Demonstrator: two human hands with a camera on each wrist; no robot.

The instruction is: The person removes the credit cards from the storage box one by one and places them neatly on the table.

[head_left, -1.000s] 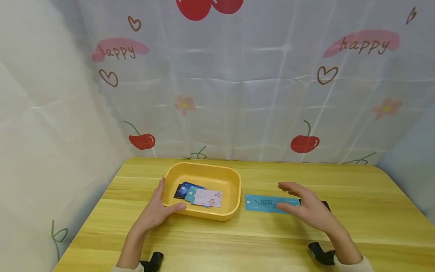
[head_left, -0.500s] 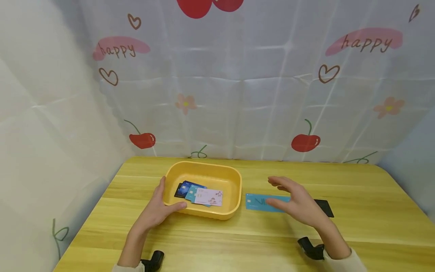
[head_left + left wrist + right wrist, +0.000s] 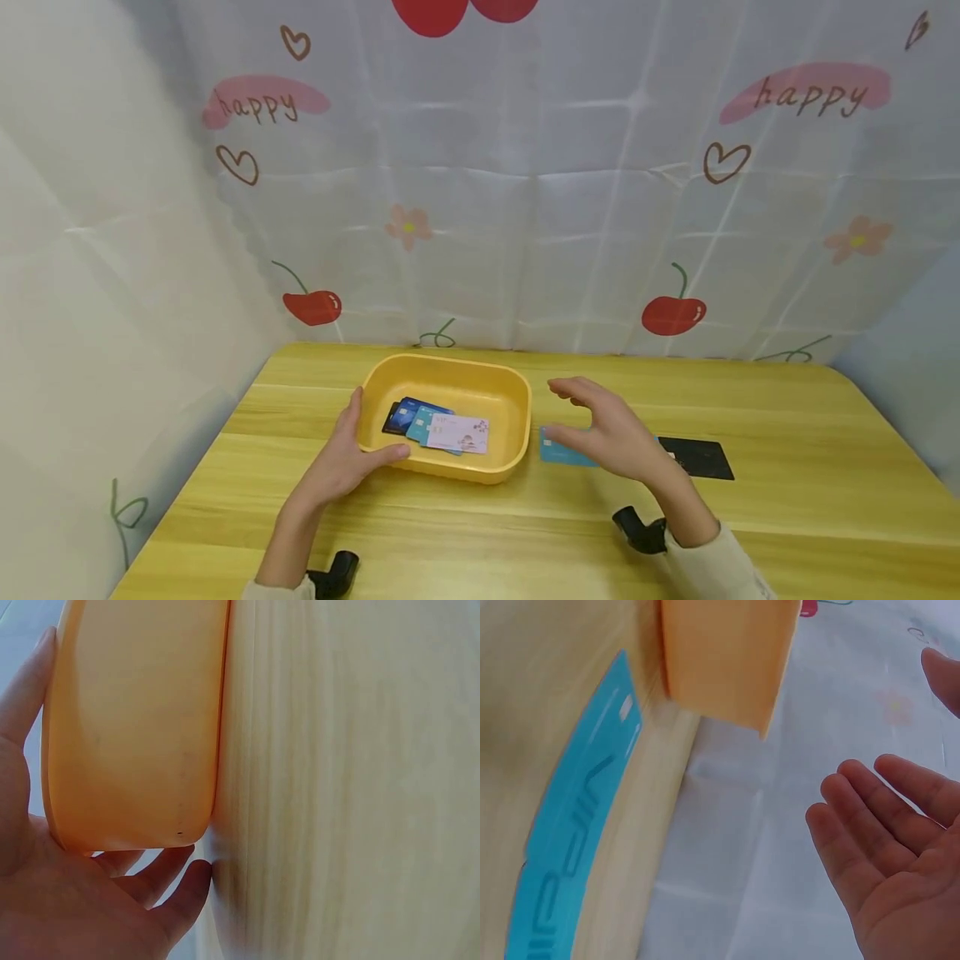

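My left hand (image 3: 341, 468) holds the left end of a yellow plastic basin (image 3: 468, 474), its thumb over the near rim and its fingers against the side wall. Inside the basin lie several overlapping cards: a pale flowered VIP card (image 3: 459, 434) on top, light-blue ones below, a dark-blue card (image 3: 413, 413) and a black edge. My right hand (image 3: 613, 431) hovers palm inward to the right of the basin, fingers spread from the thumb, holding nothing. Beneath it are blue VIP cards (image 3: 592, 772), laid end to end on the table and partly hidden in the head view.
A black card (image 3: 703, 459) lies at the right end of the blue cards. The wood-grain table (image 3: 480, 546) meets a white printed curtain (image 3: 525, 267) at its back edge. Black camera mounts (image 3: 640, 531) stick out at both wrists.
My right hand has moved left above the cards, toward the basin, uncovering the black card. The left hand stays on the basin, which keeps its place.
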